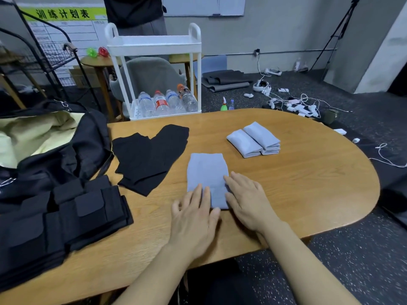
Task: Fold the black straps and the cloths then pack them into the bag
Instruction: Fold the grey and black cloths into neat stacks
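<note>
— What are the hands doing, from where you stand?

— Both lie flat on a light blue cloth (208,172) spread lengthwise on the oval wooden table (297,183). The left hand (193,219) has its fingers straight and spread, the tips pressing the cloth's near edge. The right hand (246,199) rests palm down on the cloth's near right corner, fingers also straight. Neither one is gripping anything.

— And the rest of the cloths?

— Two folded light blue cloths (255,139) sit side by side, touching, further out on the table to the right, well apart from the one under the hands.

— The black pieces?

— Two flat black fabric pieces (152,155) lie overlapping just left of the blue cloth, a strip of bare wood between them. Nearer the table's left edge there is a stack of folded black straps with flap patches (66,216), piled thick.

— Where's the bag?

— A black bag with a pale yellow lining (44,137) stands open at the far left of the table, right behind the strap stack. I cannot tell whether anything is packed inside.

— Anything else about?

— A white plastic trolley (154,45) stands beyond the table with clear water bottles (167,102) on its bottom shelf, a grey chair (154,73) behind it. White cables and devices (293,100) are scattered on the dark floor, and a person in dark clothes (134,12) stands by the wall.
</note>
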### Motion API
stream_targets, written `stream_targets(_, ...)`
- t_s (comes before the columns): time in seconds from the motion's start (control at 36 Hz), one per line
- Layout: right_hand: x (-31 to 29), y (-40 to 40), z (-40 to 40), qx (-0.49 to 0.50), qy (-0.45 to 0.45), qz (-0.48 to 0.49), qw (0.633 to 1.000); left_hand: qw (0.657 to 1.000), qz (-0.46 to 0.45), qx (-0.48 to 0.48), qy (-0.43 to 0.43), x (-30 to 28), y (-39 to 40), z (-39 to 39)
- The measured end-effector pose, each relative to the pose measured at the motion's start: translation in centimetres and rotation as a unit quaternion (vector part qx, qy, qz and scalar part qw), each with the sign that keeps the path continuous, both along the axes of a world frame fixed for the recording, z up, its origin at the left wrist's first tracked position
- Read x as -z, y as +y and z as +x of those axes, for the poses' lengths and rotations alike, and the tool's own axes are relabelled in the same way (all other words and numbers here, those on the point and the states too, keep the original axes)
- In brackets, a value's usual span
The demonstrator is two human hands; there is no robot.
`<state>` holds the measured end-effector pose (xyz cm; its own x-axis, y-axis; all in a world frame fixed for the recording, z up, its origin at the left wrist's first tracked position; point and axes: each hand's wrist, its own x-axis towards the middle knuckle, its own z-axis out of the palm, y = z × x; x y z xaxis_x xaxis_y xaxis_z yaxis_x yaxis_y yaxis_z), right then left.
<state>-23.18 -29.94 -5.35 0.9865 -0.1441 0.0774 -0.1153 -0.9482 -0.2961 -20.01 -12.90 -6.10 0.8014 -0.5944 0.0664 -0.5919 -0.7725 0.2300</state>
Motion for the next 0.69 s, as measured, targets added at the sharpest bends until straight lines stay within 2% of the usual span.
stream_targets(0.06, -0.2, -0.5, 1.1, -0.017, -0.017, -0.023, 0.999, 1.0, -0.02, -0.021, 0.002, -0.1, -1.2, -0.2)
stream_targets(0.14, 0.1, -1.2, 2.8, -0.048, -0.007, -0.057, 0.997, 0.996, -0.043, -0.055, -0.058, 0.6, -2.6, -0.1)
stream_targets(0.31, 1.4, -2.7, 4.7, -0.063, -0.026, -0.072, 0.995, 0.99, -0.015, -0.101, -0.1, 0.9, -3.5, 0.6)
stream_targets(0.53, 2.1, -2.2, 3.5, 0.012, -0.119, -0.104, 0.987, 0.988, 0.001, -0.055, -0.144, 1.0, -2.3, 3.2)
stream_targets(0.69, 2.7, 0.2, 0.8, 0.041, -0.128, -0.124, 0.983, 0.989, -0.002, 0.035, -0.146, 1.1, -0.6, 5.6)
